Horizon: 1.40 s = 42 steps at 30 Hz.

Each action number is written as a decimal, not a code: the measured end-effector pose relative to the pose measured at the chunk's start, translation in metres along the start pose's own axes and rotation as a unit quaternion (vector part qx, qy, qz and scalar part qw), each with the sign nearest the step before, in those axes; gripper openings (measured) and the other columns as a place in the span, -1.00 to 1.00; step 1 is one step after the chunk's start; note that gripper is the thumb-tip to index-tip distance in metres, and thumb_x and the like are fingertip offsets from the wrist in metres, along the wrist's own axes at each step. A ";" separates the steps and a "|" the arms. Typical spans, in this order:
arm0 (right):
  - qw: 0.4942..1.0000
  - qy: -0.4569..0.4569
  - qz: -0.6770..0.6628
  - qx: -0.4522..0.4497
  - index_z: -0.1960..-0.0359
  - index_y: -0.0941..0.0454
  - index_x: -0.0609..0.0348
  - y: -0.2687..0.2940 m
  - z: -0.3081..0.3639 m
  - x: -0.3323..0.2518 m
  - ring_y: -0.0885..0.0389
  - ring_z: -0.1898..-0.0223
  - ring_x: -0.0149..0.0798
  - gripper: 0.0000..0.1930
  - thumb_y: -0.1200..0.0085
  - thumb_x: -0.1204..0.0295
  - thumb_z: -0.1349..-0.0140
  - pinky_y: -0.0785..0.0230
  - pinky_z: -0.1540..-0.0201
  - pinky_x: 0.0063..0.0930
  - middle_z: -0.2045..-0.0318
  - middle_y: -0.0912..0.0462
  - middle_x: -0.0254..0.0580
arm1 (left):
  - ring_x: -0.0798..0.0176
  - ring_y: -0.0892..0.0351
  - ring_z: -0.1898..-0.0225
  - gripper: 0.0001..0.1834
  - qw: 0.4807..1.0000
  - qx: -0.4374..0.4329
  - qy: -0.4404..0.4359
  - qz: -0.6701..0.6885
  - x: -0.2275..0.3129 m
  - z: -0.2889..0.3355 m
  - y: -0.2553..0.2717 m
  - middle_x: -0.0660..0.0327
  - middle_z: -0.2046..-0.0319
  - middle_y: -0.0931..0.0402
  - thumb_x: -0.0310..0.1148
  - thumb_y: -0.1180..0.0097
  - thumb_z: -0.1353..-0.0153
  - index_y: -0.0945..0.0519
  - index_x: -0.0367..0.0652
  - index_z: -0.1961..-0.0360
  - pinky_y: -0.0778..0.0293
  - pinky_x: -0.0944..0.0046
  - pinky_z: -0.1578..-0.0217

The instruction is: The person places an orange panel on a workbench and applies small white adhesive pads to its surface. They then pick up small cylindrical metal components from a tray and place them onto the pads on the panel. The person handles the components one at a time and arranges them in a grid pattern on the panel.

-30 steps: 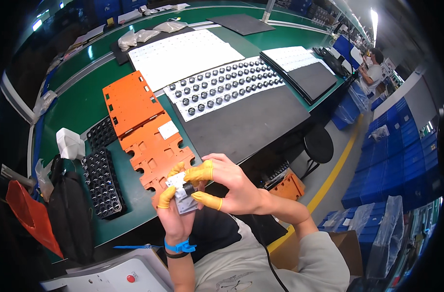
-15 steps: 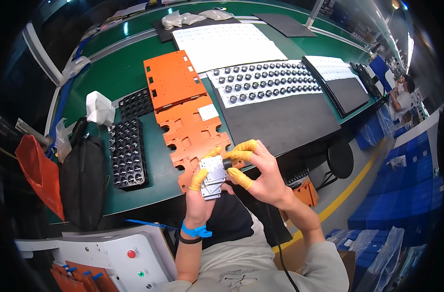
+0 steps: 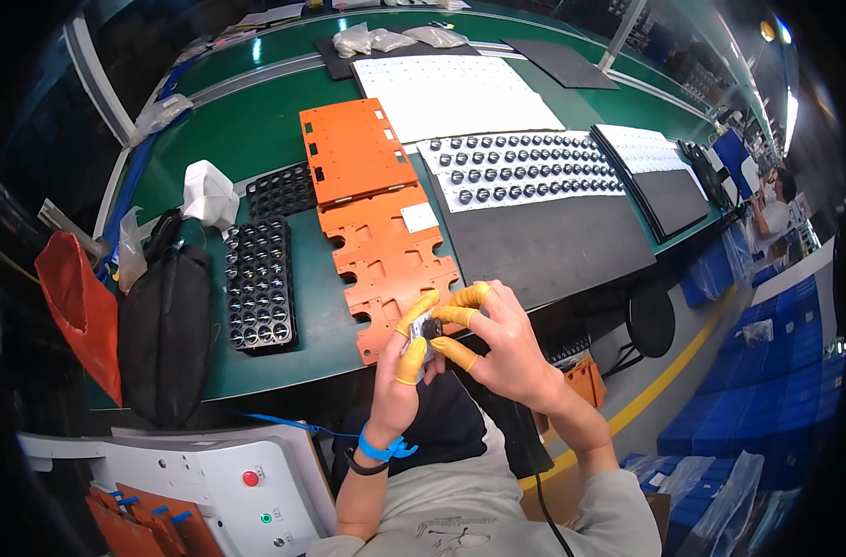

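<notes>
My left hand [image 3: 397,385], with yellow finger cots and a blue wrist strap, is closed around small white square plates [image 3: 419,327], tilted and partly hidden by the fingers. A short black cylindrical part [image 3: 432,328], lens-like in shape, sits against the front plate. Yellow-capped fingers of my right hand [image 3: 508,348] are pinched about this black part from the right. Just beyond both hands lies an orange fixture [image 3: 400,278] with cut-outs, its hinged orange panel [image 3: 358,153] folded to the far side. One white square plate [image 3: 420,218] rests on the fixture.
Left of the fixture stands a black tray [image 3: 260,288] of round parts, with another black tray [image 3: 282,192] behind. Rows of black knob-like parts on white plates [image 3: 525,169] cover a dark board [image 3: 548,246]. A black bag [image 3: 167,334] lies at left; a white control box [image 3: 209,483] is below.
My left hand has turned the white plates, so less of their faces shows, and its fingers now close over the top. My right hand stays at the black part. The view has shifted slightly.
</notes>
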State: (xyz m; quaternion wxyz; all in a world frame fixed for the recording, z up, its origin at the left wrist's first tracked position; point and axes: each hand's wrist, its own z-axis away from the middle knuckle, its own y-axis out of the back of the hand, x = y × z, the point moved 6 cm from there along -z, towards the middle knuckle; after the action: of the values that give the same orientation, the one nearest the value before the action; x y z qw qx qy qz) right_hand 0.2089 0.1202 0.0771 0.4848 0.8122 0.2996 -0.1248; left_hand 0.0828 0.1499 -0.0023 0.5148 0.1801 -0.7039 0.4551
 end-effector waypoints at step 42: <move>0.864 -0.269 -0.405 -0.130 0.29 -0.62 0.38 -0.016 0.022 0.041 -0.41 0.36 -0.52 -0.77 -0.11 0.40 -0.38 -0.34 0.23 -0.53 0.44 -0.55 -0.36 | -0.21 -0.58 0.03 -0.40 0.811 -0.024 -0.207 -0.546 0.039 -0.002 -0.024 -0.10 -0.07 -0.51 -0.38 -0.13 -0.17 -0.45 -0.27 -0.27 -0.54 0.01 0.04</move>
State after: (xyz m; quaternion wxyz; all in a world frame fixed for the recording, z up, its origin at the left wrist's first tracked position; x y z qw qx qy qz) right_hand 0.2333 0.1219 0.0341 0.5542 0.4840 0.4741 -0.4836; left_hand 0.0849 0.1477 0.0434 0.5250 0.6125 -0.5900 0.0339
